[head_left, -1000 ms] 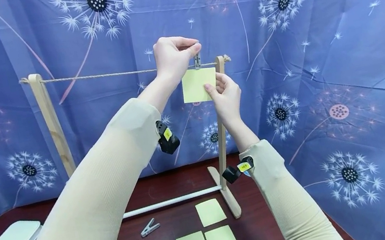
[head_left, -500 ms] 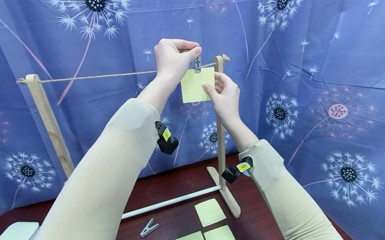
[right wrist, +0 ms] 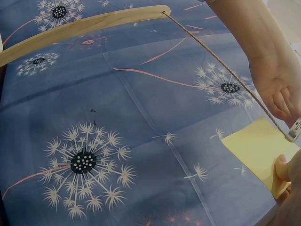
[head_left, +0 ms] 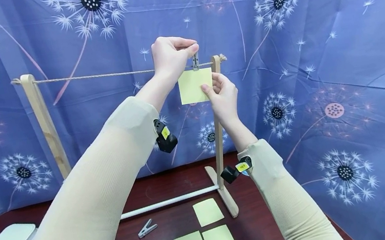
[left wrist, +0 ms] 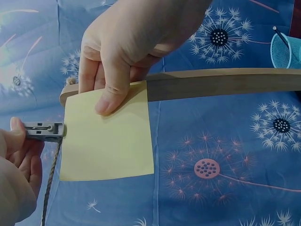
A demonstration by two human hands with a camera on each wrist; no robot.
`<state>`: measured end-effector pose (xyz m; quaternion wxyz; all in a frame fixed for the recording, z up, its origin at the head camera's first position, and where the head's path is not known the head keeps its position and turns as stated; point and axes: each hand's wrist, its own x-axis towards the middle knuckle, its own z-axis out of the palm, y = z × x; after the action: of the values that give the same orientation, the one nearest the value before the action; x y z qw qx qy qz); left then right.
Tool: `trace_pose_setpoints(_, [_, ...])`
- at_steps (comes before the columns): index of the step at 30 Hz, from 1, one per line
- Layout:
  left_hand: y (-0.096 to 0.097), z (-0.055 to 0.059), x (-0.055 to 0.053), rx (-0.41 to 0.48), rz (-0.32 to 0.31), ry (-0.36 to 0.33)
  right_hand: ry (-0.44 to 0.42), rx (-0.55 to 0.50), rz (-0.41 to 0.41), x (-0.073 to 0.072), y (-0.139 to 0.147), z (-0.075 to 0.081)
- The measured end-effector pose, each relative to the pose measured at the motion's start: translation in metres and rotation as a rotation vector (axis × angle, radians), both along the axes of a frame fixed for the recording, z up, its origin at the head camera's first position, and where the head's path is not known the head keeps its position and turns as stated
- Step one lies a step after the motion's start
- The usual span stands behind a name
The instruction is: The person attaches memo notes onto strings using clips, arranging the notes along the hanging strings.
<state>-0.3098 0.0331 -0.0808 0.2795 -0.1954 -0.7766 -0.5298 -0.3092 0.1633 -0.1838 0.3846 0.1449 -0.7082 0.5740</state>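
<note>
Little has shifted: both hands stay raised at the rope [head_left: 101, 75]. Left hand [head_left: 170, 58] pinches the grey clothespin [head_left: 195, 61] on the rope; right hand [head_left: 221, 94] pinches the hanging yellow note [head_left: 192, 86]. Three notes [head_left: 204, 237] and spare clothespins [head_left: 147, 228] lie on the counter [head_left: 172, 182].

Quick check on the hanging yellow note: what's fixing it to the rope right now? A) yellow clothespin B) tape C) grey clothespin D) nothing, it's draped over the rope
C: a grey clothespin, pinched by the left hand, clamps the yellow note's top edge at the rope, while the right hand steadies the note's lower corner.
</note>
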Motion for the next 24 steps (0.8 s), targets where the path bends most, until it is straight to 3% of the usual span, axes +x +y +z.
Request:
trace_pose_setpoints(13, [0.0013,0.0020,-0.0025,0.055,0.023,0.007,-0.004,0.022,-0.004,0.0000,0.0012,-0.0020])
trace_pose_setpoints(24, [0.0028,0.0014,-0.0022,0.005,0.037,-0.077,-0.007,0.030,-0.009,0.0014,0.0023,-0.0021])
